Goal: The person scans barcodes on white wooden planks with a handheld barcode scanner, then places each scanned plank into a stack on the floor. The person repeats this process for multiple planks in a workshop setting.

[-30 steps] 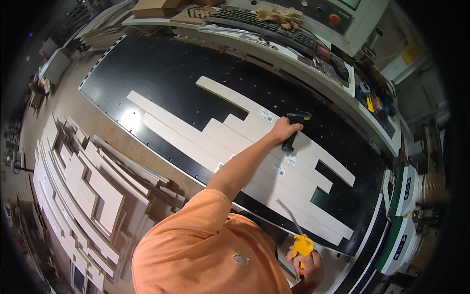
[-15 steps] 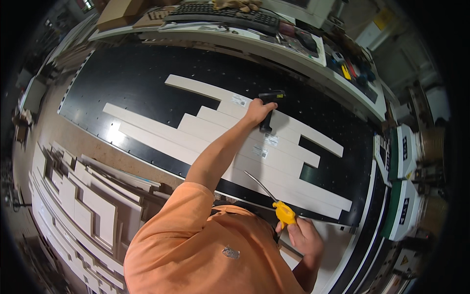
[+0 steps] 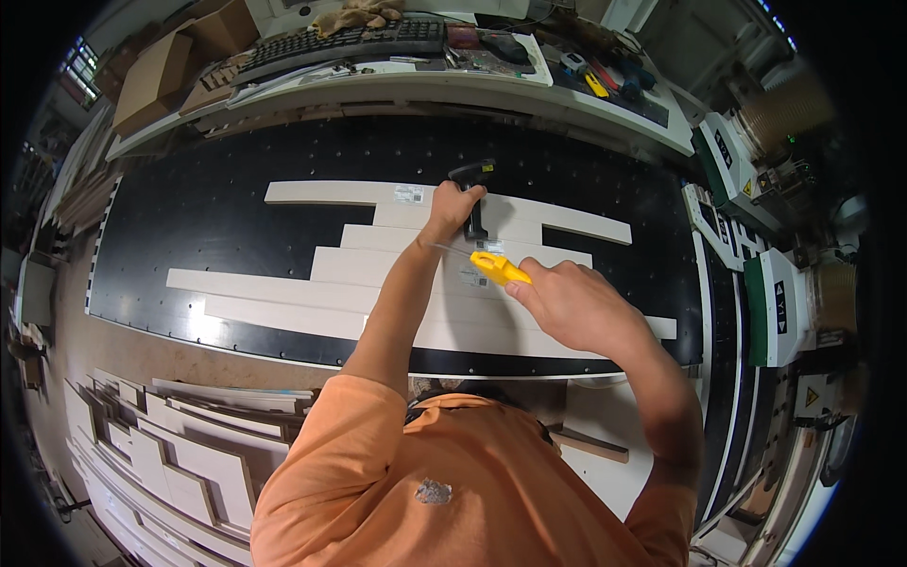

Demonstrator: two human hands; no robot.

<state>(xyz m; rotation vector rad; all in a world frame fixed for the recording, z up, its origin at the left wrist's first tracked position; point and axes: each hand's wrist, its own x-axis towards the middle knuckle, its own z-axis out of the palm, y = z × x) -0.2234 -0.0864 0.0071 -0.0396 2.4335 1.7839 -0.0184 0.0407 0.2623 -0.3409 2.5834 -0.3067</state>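
Note:
My left hand (image 3: 452,206) is closed around a black handheld barcode scanner (image 3: 475,219) over the far edge of the white boards. In my right hand (image 3: 576,300) is a yellow air blow gun (image 3: 499,267) with a thin metal nozzle, which points left toward my left forearm. Beneath both hands, long white boards (image 3: 359,300) of different lengths lie side by side. Printed paper labels stick to them, one label (image 3: 408,194) just left of my left hand. Other labels, below the scanner, are partly covered by the blow gun.
The boards lie on a black work table (image 3: 142,246) dotted with small studs. Behind it runs a bench (image 3: 397,87) with a keyboard (image 3: 345,49), gloves and small tools. White and green machine housings (image 3: 779,307) stand at the right. Stacked panels (image 3: 179,463) lean at lower left.
My right hand has raised the blow gun from near my body out over the boards. My left hand stays on the scanner. The whole view has turned and shifted.

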